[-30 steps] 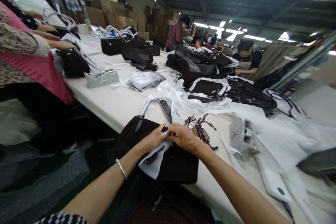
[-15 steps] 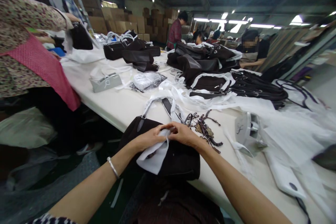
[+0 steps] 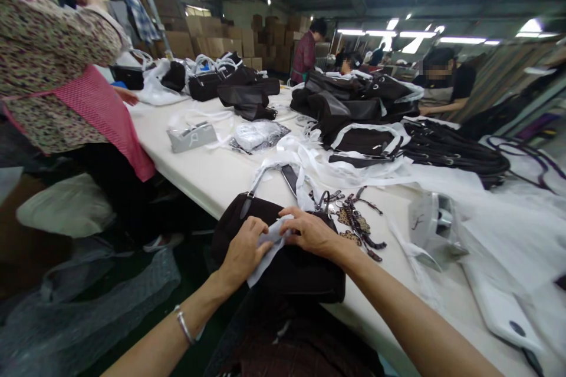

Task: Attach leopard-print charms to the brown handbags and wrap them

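A dark brown handbag (image 3: 305,280) lies at the table's near edge, directly in front of me. Its raised handles (image 3: 264,172) are wrapped in white material. Across the bag's top, a piece of thin white paper (image 3: 275,242) is bunched between my hands. My left hand (image 3: 244,248) has its fingers curled and its thumb against the paper's left side. On the other side, my right hand (image 3: 312,234) pinches the paper's upper right part, fingers bent over it. Just right of the bag lie several dark straps and leopard-patterned charms (image 3: 356,221).
Dark bags (image 3: 345,94) are piled farther back, beside a stack of black straps (image 3: 455,150). Grey tape dispensers (image 3: 191,136) stand left and right. A white handheld device (image 3: 502,306) lies at right. A co-worker in a pink apron (image 3: 104,109) stands at left.
The white paper hung as a wide flap over the bag's front; now it is gathered narrower on top. My hands have moved slightly apart. The co-worker at left has raised an arm.
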The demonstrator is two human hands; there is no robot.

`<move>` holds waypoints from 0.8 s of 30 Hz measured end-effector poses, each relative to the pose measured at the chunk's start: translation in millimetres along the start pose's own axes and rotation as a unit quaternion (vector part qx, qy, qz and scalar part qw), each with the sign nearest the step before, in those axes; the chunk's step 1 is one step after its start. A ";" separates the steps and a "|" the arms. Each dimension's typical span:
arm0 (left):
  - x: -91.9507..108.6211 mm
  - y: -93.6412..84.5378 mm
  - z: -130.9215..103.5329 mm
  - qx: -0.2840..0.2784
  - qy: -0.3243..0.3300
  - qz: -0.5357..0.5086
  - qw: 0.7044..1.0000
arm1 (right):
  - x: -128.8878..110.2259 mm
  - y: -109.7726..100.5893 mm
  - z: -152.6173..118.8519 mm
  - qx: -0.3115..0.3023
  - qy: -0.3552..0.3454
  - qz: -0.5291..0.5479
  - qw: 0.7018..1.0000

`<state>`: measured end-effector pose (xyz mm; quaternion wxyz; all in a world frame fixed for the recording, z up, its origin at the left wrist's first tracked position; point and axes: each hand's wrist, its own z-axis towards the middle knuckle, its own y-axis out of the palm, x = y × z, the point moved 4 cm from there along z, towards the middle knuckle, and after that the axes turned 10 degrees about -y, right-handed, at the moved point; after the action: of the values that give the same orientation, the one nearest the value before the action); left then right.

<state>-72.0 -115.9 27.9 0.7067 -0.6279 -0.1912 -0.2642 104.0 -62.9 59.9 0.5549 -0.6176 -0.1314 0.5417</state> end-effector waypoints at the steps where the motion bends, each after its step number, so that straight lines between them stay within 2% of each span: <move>1: 1.2 0.7 -1.6 -0.001 0.034 0.019 0.999 | -1.3 1.0 3.9 -0.008 -0.003 -0.011 1.000; 4: 1.2 -0.6 -6.2 -0.031 0.104 0.076 0.991 | 2.6 3.9 17.4 -0.012 0.026 0.005 1.000; 6: 0.0 -6.7 -7.8 -0.059 0.098 0.079 0.990 | 10.0 6.2 24.7 -0.007 0.062 0.035 0.997; 9: 1.0 -18.1 -8.0 -0.100 0.036 0.048 0.993 | 21.6 11.2 31.5 -0.013 0.107 0.055 0.993; 12: 4.0 -23.0 -6.0 -0.102 -0.025 0.061 0.993 | 28.4 14.6 35.1 -0.022 0.133 0.051 0.990; 15: -1.7 -18.8 -3.2 -0.085 -0.100 0.061 0.989 | 29.9 15.0 36.1 -0.026 0.155 0.053 0.986; 19: -25.3 -8.4 -2.6 -0.091 -0.228 -0.032 0.969 | 29.3 13.1 36.2 -0.020 0.170 0.066 0.983; 21: -34.3 -5.2 -1.8 -0.098 -0.240 -0.042 0.965 | 29.7 13.5 36.3 -0.025 0.168 0.080 0.982; 24: -38.7 -5.3 1.9 -0.096 -0.200 -0.028 0.975 | 32.2 15.4 36.2 -0.020 0.172 0.100 0.980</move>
<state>-105.6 -109.2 9.0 0.5827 -0.7277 -0.3196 -0.1699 79.9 -24.0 37.6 0.4996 -0.7227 0.0172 0.4773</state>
